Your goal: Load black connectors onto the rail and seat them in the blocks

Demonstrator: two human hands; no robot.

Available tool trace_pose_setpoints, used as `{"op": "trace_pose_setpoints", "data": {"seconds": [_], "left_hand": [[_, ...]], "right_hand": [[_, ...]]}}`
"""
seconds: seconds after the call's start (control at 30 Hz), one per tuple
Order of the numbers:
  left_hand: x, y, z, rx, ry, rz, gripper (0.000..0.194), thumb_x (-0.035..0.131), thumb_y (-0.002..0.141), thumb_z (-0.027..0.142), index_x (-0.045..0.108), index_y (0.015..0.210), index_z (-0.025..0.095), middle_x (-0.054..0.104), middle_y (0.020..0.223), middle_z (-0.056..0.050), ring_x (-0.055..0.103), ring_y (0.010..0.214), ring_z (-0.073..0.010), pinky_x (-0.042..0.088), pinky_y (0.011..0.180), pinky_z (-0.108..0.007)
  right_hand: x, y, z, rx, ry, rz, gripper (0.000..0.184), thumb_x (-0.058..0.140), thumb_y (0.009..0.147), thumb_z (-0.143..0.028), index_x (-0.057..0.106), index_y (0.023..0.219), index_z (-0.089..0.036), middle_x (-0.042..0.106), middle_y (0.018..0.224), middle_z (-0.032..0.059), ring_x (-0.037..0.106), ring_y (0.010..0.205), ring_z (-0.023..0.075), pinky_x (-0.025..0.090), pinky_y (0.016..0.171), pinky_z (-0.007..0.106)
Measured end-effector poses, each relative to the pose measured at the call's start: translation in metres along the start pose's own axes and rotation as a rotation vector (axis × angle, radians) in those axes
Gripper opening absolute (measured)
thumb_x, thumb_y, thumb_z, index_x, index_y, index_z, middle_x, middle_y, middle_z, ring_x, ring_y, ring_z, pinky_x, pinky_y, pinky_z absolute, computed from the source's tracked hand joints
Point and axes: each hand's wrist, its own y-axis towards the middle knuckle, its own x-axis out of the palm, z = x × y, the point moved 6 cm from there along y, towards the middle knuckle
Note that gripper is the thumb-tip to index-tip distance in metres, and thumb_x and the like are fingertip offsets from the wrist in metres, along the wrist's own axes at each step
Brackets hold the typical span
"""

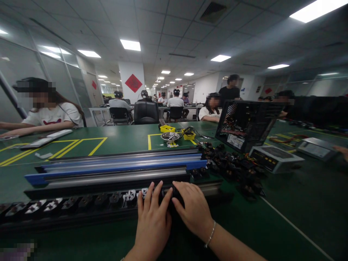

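A long black rail (81, 217) filled with a row of socket modules (85, 200) lies across the near side of the green table. My left hand (153, 217) rests over its right part with fingers stretched and spread on the modules. Beside it, my right hand (194, 206) is bent over the same strip near its right end, thumb on the near side and fingers curled over. Whatever lies between those right fingers is dark and mostly hidden. Just beyond are more long rails, including a blue rail (114, 170) with silvery strips.
A heap of small black parts (228, 165) lies to the right. Behind it stand an opened computer case (244, 123) and a power supply (276, 158). A metal bowl (170, 136) and yellow trays (167, 128) sit farther back. A person (51, 112) works at the left.
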Motion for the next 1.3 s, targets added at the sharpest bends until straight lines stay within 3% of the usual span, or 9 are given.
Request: {"op": "trace_pose_setpoints", "data": {"seconds": [0.27,0.47,0.8,0.97,1.1,1.3], "left_hand": [[0.002,-0.002,0.0,0.002,-0.002,0.001,0.042,0.051,0.075,0.015,0.058,0.116,0.024,0.047,0.134,-0.007,0.031,0.13,-0.0296,0.018,0.106,-0.058],[0.0,-0.001,0.002,0.001,-0.019,-0.007,0.034,0.05,0.075,0.014,0.063,0.105,0.025,0.047,0.135,-0.006,0.029,0.131,-0.0301,0.02,0.105,-0.059],[0.001,-0.001,0.003,0.01,-0.012,0.002,0.035,0.05,0.073,0.012,0.062,0.103,0.025,0.046,0.136,-0.006,0.028,0.132,-0.03,0.021,0.105,-0.06],[-0.001,0.0,0.005,0.026,0.009,0.031,0.036,0.049,0.075,0.012,0.061,0.106,0.025,0.047,0.135,-0.005,0.028,0.132,-0.0291,0.02,0.106,-0.058],[-0.001,-0.002,0.012,0.128,0.026,0.055,0.044,0.047,0.076,0.014,0.055,0.119,0.022,0.047,0.135,-0.005,0.029,0.132,-0.0256,0.019,0.109,-0.051],[0.007,-0.004,0.012,0.189,0.078,-0.02,0.053,0.046,0.074,0.014,0.049,0.126,0.023,0.045,0.138,-0.002,0.029,0.132,-0.0249,0.018,0.109,-0.05]], "right_hand": [[0.001,0.007,-0.002,0.11,0.039,0.043,0.023,0.05,0.084,-0.029,0.06,0.104,-0.023,0.066,0.102,0.003,0.055,0.098,0.0177,0.035,0.089,0.034],[0.002,0.014,-0.002,0.217,0.014,0.042,0.017,0.056,0.078,-0.027,0.061,0.094,-0.023,0.066,0.094,0.0019,0.055,0.092,0.0194,0.036,0.083,0.033],[0.002,0.014,0.0,0.201,0.009,0.074,0.017,0.054,0.078,-0.023,0.06,0.094,-0.022,0.065,0.094,0.0023,0.055,0.091,0.0191,0.036,0.084,0.034],[0.002,0.014,0.002,0.188,-0.015,0.066,0.018,0.05,0.079,-0.021,0.06,0.094,-0.021,0.065,0.092,0.0036,0.056,0.09,0.0187,0.038,0.084,0.034],[0.002,0.015,0.003,0.184,-0.029,0.043,0.018,0.049,0.08,-0.02,0.06,0.094,-0.02,0.065,0.091,0.0045,0.056,0.089,0.0188,0.039,0.083,0.033],[0.003,0.014,0.007,0.198,-0.016,0.034,0.021,0.047,0.08,-0.019,0.06,0.097,-0.019,0.065,0.096,0.0053,0.057,0.092,0.0194,0.039,0.086,0.034]]}}
